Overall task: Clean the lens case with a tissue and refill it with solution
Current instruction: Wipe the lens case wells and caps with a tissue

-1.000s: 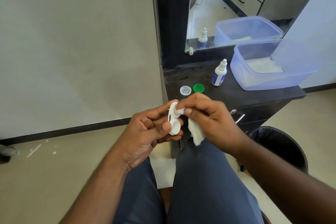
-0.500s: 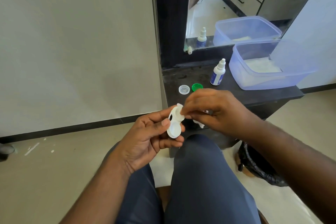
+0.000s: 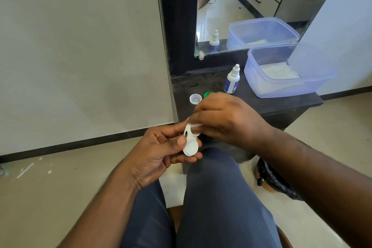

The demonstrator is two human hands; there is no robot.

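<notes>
the person sits with the lens case (image 3: 190, 143) held up over the lap, just in front of the dark surface (image 3: 281, 104). the left hand (image 3: 161, 151) holds it, thumb pressed on the middle and the other fingers curled behind, so the lower well faces up, bare and white. the right hand (image 3: 225, 121) has its fingers bunched round a wad of tissue (image 3: 196, 126) and pushes it into the upper well; little of the tissue shows. this looks like the wiping step, with refilling not yet begun. to do it well, i'd say twist the tissue tip round the inside of the well so it reaches the rim and the bottom, keep the left thumb firm so the case doesn't flip, then give the lower well the same. the solution bottle (image 3: 231, 81) stands upright on the surface near the blue plastic tub (image 3: 259, 84), and the clear cap (image 3: 195, 98) and green cap (image 3: 207, 94) lie just beyond the right hand, close enough to be knocked by a careless reach.
</notes>
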